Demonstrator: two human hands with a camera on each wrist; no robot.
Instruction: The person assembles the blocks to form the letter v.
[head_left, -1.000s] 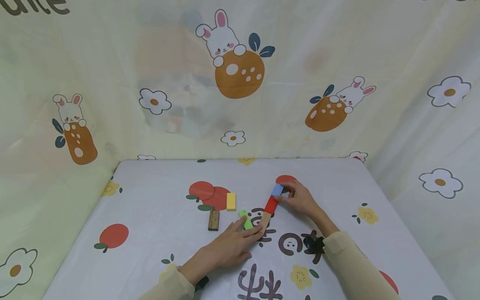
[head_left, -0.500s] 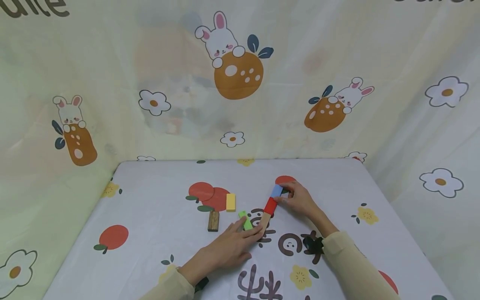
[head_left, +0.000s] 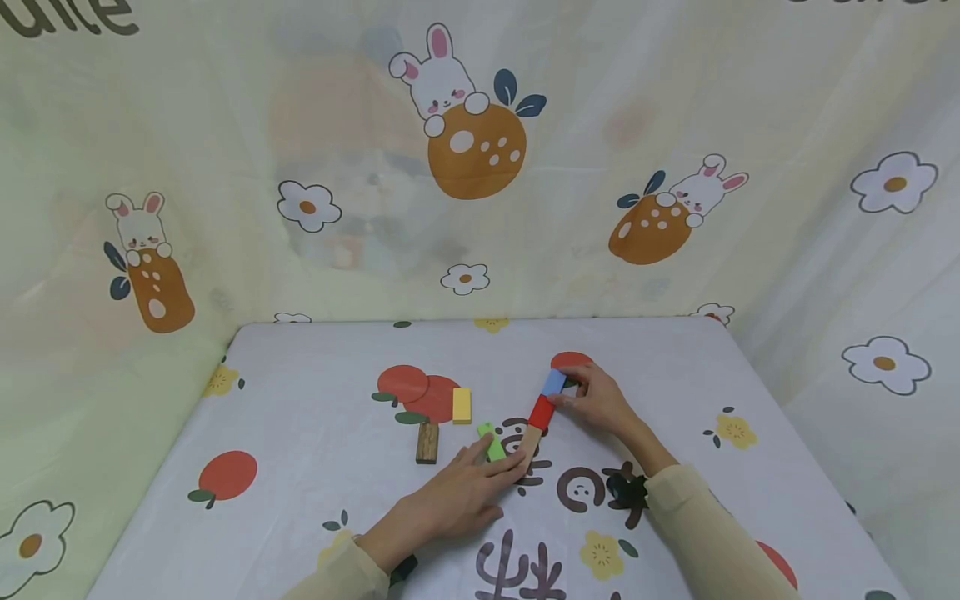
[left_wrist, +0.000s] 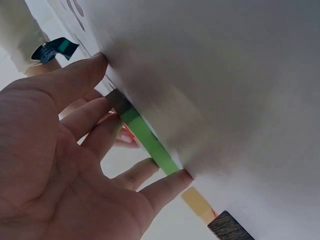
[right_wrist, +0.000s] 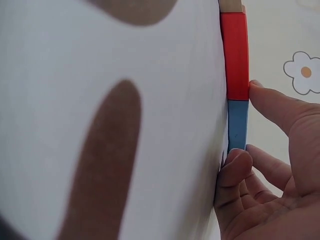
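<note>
A straight row of blocks slants across the table: a light wood block [head_left: 531,442], a red block [head_left: 541,412] and a blue block [head_left: 554,382], end to end. My right hand [head_left: 600,400] holds the blue block, one finger bent over its far end and the thumb by the red-blue seam [right_wrist: 240,100]. Stretched fingers of my left hand [head_left: 457,492] touch the near end of the light wood block. Its index finger rests by a green block [head_left: 492,442]. In the left wrist view, a dark brown piece [left_wrist: 118,101] adjoins the green block [left_wrist: 150,142] between the fingers.
Left of the green block lie a yellow block [head_left: 462,406] and a dark wood block [head_left: 427,443]. The white tablecloth [head_left: 300,425] carries printed fruit and flowers. Behind the table hangs a printed curtain [head_left: 360,108].
</note>
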